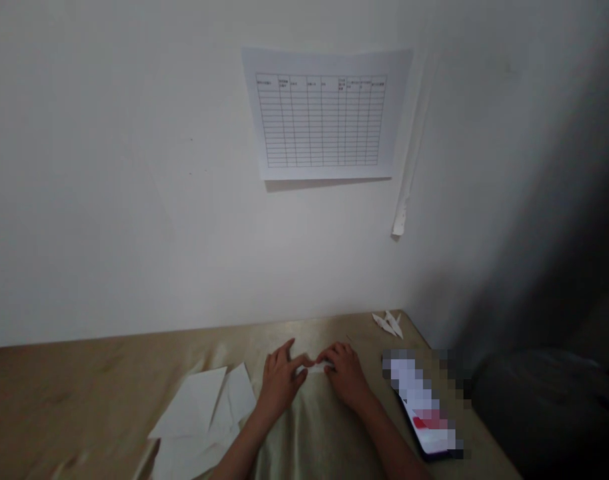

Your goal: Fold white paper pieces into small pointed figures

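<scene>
A small folded piece of white paper (316, 368) lies on the cloth-covered table between my two hands. My left hand (283, 375) has its thumb and index finger on the paper's left end, with the other fingers raised apart. On the right end, the bent fingers and thumb of my right hand (343, 370) press the paper. My index fingertips nearly meet along its far edge. The finer folds are too small to make out.
Several loose white sheets (194, 403) lie left of my left forearm. A phone (424, 413) with a lit, blurred screen rests on the right. Small folded paper pieces (388, 325) sit at the far right corner. A printed table sheet (327, 120) hangs on the wall behind.
</scene>
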{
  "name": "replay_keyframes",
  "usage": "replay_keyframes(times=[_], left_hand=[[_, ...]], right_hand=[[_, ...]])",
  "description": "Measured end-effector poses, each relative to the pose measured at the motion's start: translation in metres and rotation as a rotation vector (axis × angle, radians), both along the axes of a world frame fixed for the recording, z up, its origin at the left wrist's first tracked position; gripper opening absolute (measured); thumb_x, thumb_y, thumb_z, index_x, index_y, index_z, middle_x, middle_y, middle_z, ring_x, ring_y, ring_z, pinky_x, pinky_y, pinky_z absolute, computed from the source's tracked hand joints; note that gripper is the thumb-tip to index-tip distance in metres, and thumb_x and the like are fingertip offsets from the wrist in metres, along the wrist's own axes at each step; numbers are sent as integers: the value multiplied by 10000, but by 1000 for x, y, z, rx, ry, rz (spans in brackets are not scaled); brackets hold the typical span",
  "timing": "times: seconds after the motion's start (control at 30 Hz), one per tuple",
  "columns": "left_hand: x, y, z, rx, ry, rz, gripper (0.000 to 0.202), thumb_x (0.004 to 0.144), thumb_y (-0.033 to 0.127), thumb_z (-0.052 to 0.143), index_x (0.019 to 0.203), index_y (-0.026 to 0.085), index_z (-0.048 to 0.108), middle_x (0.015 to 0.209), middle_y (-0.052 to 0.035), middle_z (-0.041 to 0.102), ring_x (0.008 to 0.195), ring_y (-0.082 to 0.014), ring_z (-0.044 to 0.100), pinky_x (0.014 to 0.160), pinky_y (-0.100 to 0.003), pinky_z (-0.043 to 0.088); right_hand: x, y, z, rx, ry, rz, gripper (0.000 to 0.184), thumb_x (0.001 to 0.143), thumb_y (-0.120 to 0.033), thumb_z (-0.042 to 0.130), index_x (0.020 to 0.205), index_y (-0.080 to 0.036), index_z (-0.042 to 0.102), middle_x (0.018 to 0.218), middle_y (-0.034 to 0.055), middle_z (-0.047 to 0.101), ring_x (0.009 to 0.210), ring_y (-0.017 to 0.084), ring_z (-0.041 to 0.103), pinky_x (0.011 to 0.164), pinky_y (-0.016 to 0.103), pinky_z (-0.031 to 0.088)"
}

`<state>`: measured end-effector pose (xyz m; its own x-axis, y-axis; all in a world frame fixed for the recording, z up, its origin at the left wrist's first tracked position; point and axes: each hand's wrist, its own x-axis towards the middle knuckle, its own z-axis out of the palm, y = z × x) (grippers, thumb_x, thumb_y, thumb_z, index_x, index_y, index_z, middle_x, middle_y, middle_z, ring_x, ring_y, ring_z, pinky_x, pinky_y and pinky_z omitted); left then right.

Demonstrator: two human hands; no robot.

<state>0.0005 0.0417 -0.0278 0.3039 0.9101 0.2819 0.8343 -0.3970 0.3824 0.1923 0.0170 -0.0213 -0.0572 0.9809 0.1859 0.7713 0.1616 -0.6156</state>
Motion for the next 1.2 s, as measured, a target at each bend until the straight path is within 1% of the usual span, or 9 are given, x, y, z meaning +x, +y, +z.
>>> replay_keyframes(times=[0.17,0.3,0.37,0.5,0.67,0.77,0.9,1.03,1.2], left_hand=[[-1,0,4,-41,2,-2,341,820,140,676,1038,384,773,1487,-42,494,1342,-304,469,1132,-576,339],[-1,0,6,-20,-10,-31,354,814,117,668,1027,374,786,1444,-49,537,1330,-294,483,1118,-524,372],[-2,-1,6,-1,-21,-34,346,815,126,670,1031,369,787,1426,-49,552,1326,-290,485,1113,-515,380],[1,-4,6,18,-23,-26,297,831,186,684,1042,369,785,1411,-58,563,1320,-301,483,1122,-556,358],[9,-11,11,-6,-29,21,225,834,250,719,1009,377,781,1403,-56,578,1321,-315,482,1146,-647,259],[11,-13,14,-31,-27,32,205,842,268,722,1005,380,777,1391,-49,588,1316,-302,491,1156,-653,235],[12,-14,15,-19,-36,34,150,865,306,703,977,369,780,1372,-47,599,1313,-299,490,1156,-658,228],[11,-13,13,-4,-39,29,135,891,323,671,963,363,779,1364,-41,605,1307,-296,489,1157,-653,231],[12,-13,13,-11,-34,25,152,902,316,660,993,371,769,1380,-42,594,1319,-294,488,1156,-648,236]], right_hand=[[5,0,-1,-10,25,20,387,782,-52,557,1028,-304,719,1106,15,656,1159,208,518,1025,321,344],[8,-1,1,-3,48,37,383,772,-50,541,1025,-276,718,1107,26,660,1147,206,525,1017,314,357],[8,-3,3,5,43,32,368,777,-60,538,1022,-269,717,1096,29,662,1137,205,529,1013,316,359],[6,-4,4,24,34,11,312,809,-93,549,1009,-264,718,1078,33,666,1133,209,532,1006,320,357],[2,-2,-1,59,23,-15,138,892,-256,608,974,-257,718,1064,47,668,1105,224,538,997,331,359],[-2,-1,-3,77,-3,-40,114,887,-304,644,959,-244,710,1058,52,663,1096,230,535,994,333,361],[-7,-2,-2,88,-33,-78,111,868,-303,669,953,-237,697,1056,56,658,1094,238,531,992,337,364],[-7,-5,1,100,3,-82,108,874,-249,653,972,-228,691,1030,48,664,1048,220,548,968,320,381],[-4,-6,1,106,40,-72,50,867,-231,676,868,-231,727,991,48,675,1050,221,554,972,320,384]])
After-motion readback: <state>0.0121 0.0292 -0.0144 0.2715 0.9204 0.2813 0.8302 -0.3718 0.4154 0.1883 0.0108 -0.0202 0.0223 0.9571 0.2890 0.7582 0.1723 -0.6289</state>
